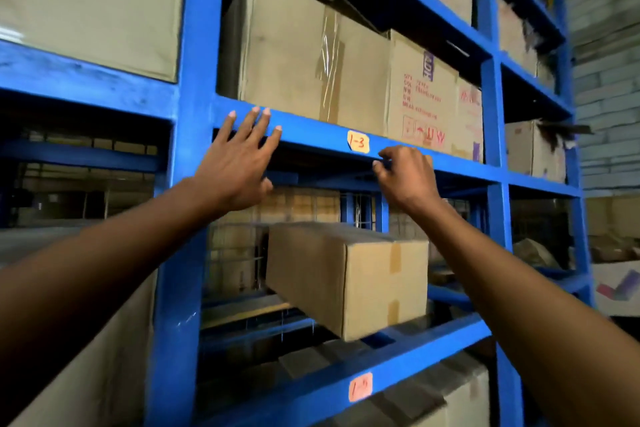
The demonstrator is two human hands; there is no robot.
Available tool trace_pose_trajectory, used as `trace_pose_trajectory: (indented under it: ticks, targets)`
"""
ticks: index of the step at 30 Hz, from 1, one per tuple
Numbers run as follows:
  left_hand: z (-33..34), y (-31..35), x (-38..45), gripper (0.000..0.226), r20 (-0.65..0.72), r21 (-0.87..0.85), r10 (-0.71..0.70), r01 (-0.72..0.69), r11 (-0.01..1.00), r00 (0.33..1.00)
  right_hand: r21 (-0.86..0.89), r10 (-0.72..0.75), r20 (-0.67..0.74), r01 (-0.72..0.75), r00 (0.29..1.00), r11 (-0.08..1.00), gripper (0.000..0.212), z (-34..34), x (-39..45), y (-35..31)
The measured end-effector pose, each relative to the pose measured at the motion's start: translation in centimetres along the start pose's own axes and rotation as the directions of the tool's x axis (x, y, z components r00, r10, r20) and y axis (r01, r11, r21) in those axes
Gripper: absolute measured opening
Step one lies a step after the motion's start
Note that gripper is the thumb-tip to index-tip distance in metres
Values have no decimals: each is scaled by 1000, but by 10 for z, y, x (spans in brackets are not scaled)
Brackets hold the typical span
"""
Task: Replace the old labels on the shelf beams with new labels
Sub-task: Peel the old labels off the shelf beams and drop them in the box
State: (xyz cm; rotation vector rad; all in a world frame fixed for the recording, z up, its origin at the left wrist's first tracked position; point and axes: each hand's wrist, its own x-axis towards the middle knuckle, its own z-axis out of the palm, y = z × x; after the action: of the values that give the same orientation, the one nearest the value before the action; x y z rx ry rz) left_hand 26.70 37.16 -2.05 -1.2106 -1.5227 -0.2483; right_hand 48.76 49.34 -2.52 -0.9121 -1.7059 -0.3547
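Orange label marked "1-3" sits on the blue shelf beam; a second orange label on the lower beam reads "1-", last digit unclear. Your left hand is spread flat, fingertips on the upper beam, left of the "1-3" label, holding nothing. Your right hand is curled just below-right of that label, fingertips pinched at the beam's lower edge; can't tell if it grips anything

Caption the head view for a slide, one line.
Left hand flat on the blue beam, right hand pinching at its lower edge just right of the orange label.
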Motion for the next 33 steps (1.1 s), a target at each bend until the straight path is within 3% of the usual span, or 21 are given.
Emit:
trace_pose_trajectory:
  ticks: [4, 10, 17, 22, 28, 33]
  targets:
    - [16, -4, 29, 92, 115, 131, -48, 33, 991, 992, 39, 26, -22, -25, 999, 999, 24, 23, 37, 24]
    - [42, 1, 29, 110, 43, 261, -66, 53, 964, 997, 93, 99, -68, -93, 993, 991, 27, 68, 81, 37]
    - [48, 2, 27, 117, -9, 295, -65, 65, 953, 998, -125, 53, -173, -76, 984, 989, 25, 104, 92, 24]
    - [48, 1, 29, 117, 9, 302, -70, 64, 951, 998, -158, 43, -181, -72, 983, 985, 20, 102, 98, 20]
    - [40, 1, 28, 115, 74, 302, -71, 46, 952, 995, -95, 18, -173, -35, 985, 995, 21, 90, 99, 17]
    - [28, 0, 30, 113, 143, 288, -74, 30, 957, 987, 202, -4, -233, 52, 973, 978, 15, 71, 91, 4]
